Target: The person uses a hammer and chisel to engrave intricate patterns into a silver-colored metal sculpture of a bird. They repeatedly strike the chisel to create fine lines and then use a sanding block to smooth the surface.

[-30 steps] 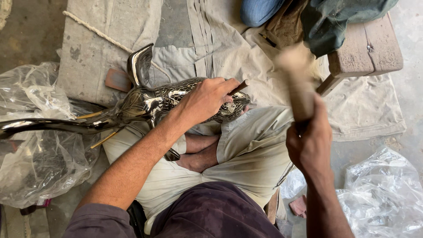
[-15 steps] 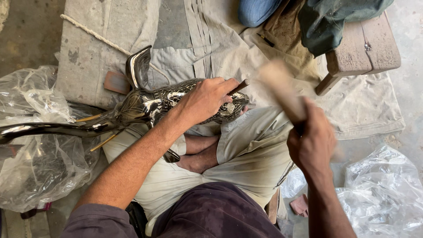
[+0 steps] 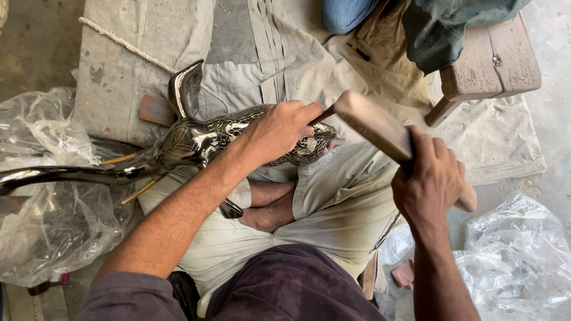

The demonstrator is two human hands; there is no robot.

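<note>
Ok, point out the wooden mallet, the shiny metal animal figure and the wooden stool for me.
wooden mallet (image 3: 373,125), head view, on its thick striking end.
metal animal figure (image 3: 205,137), head view, on the engraved body.
wooden stool (image 3: 493,62), head view, on its bare seat top.

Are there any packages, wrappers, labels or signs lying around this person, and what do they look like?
Clear plastic bag: crumpled on the floor at the left, under the long end of the shiny metal figure.
Clear plastic bag: crumpled on the floor at the lower right, beside the right hand.
No labels, signs or screens show.
</note>
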